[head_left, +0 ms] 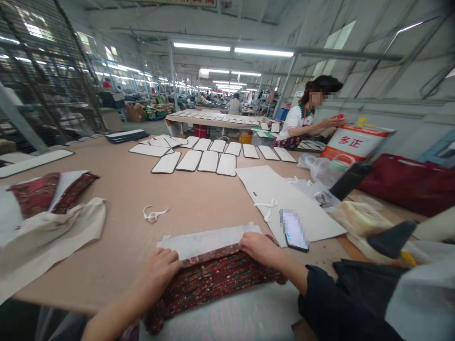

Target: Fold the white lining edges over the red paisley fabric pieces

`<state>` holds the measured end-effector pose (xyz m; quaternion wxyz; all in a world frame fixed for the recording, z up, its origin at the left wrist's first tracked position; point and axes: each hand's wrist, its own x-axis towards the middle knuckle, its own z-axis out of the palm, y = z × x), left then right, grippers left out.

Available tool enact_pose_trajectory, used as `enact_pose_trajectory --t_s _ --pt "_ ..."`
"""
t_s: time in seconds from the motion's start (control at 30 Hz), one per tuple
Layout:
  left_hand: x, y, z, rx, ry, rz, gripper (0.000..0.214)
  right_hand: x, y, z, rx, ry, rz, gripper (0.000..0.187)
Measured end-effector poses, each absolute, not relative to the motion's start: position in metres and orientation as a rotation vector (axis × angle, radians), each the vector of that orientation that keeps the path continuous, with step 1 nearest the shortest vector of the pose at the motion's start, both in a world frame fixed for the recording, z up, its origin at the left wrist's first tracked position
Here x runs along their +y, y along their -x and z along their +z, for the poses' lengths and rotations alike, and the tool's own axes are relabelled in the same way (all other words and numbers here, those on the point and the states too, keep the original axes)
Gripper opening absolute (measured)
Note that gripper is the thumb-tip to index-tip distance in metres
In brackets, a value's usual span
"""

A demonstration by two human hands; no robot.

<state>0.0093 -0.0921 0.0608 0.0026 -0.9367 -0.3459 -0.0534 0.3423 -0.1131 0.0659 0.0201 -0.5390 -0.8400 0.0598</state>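
A dark red patterned fabric (213, 274), gathered in long pleats, lies across the front of the table. My left hand (164, 263) is closed on its upper left edge. Toward the other end, the fingers of my right hand (259, 247) grip the same edge. Beneath the fabric is a whitish translucent sheet (209, 241) with faint pink print, showing above and below it. A phone (294, 230) lies to the right of my right hand. Farther up the table is a white looped strip (155, 214). The fingertips of both hands are partly hidden by the cloth.
Rows of white dark-edged panels (208, 161) cover the table's far side. Cream cloth (67, 227) and red patterned pieces (37, 192) lie left. Right are a white board (280, 194), a large tin (355, 142) and a maroon bag (408, 182). A co-worker (298, 121) is behind.
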Motion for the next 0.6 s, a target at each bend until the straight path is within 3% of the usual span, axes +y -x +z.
enact_pose_trajectory --t_s 0.17,0.33,0.6 --pt "-0.105 -0.011 0.049 -0.942 3.062 -0.227 0.019 -0.097 -0.389 0.07 -2.315 1.868 0.378 0.022" --pt "-0.109 -0.027 0.067 -0.974 3.143 -0.154 0.023 -0.047 -0.446 0.058 -1.98 2.294 0.06 0.029" --pt "-0.089 -0.055 0.066 -1.064 3.278 -0.179 0.028 -0.037 -0.464 0.036 -2.204 2.339 -0.338 0.023"
